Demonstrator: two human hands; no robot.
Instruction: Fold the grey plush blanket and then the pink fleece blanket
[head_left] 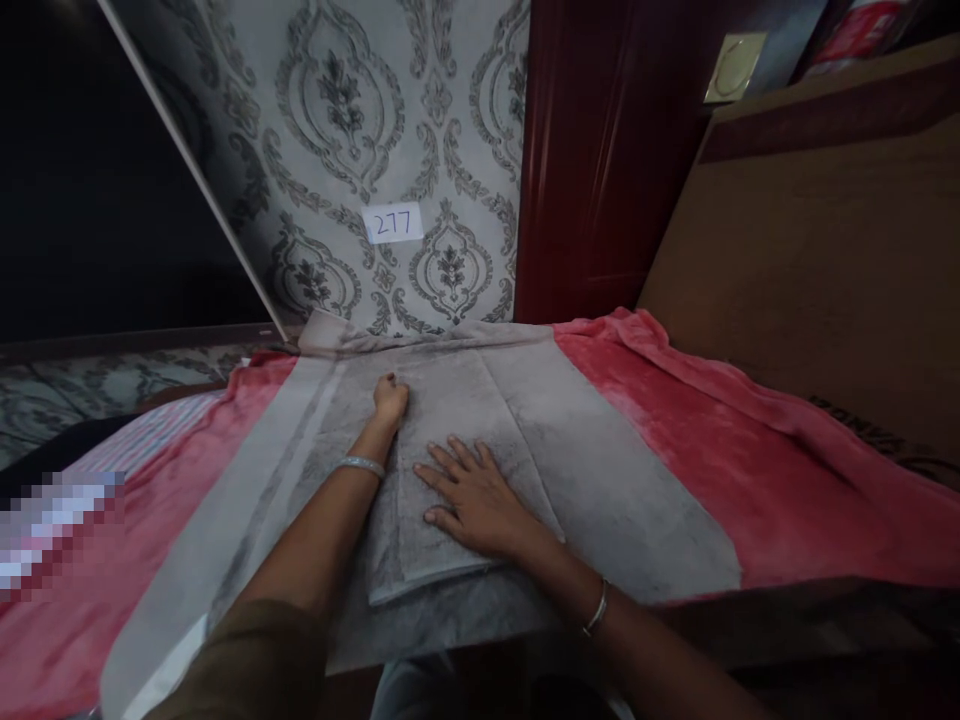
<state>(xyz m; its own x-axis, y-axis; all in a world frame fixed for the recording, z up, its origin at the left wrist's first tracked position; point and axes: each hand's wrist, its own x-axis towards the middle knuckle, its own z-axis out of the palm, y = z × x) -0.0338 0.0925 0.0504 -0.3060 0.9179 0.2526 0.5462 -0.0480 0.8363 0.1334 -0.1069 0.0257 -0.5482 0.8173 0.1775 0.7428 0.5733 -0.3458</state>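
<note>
A folded grey cloth [465, 400] lies flat in the middle of a larger grey layer, its folds showing as straight edges. My right hand [476, 500] rests palm down on its near part, fingers spread. Farther away, my left hand [391, 400] is closed at the left fold edge; its fingers are curled and seem to pinch the fabric there, though the fingertips are partly hidden. Beneath everything spreads a plush red and grey blanket [697, 430]. Which kind of article the grey cloth is, I cannot tell.
Behind stands a patterned wall with a paper label [393, 222] reading 277. A dark screen [112, 180] rises at the left. On the right are a dark red panel [592, 150] and a large cardboard box [825, 250]. Striped fabric [161, 425] lies at the left.
</note>
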